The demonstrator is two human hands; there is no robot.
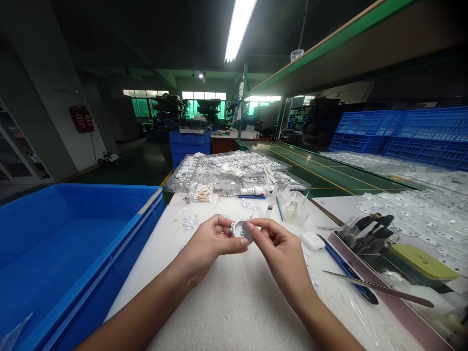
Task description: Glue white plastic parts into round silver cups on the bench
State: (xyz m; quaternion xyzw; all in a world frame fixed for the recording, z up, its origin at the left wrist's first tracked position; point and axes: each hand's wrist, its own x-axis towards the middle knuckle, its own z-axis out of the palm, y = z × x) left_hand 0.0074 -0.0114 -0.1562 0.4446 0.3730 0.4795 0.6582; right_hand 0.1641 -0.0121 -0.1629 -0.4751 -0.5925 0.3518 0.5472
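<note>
My left hand and my right hand meet over the white foam-topped table. Both pinch a small round silver metal part between thumb and fingers, its hollow face turned toward me. The left fingers curl round its left edge, the right fingertips press on its right edge. A few small clear parts lie on the table just beyond my left hand.
A large blue crate stands at the left. Clear plastic trays of small parts sit at the back. A small clear container, a blue pen, long tweezers and a tray of black tools lie at the right.
</note>
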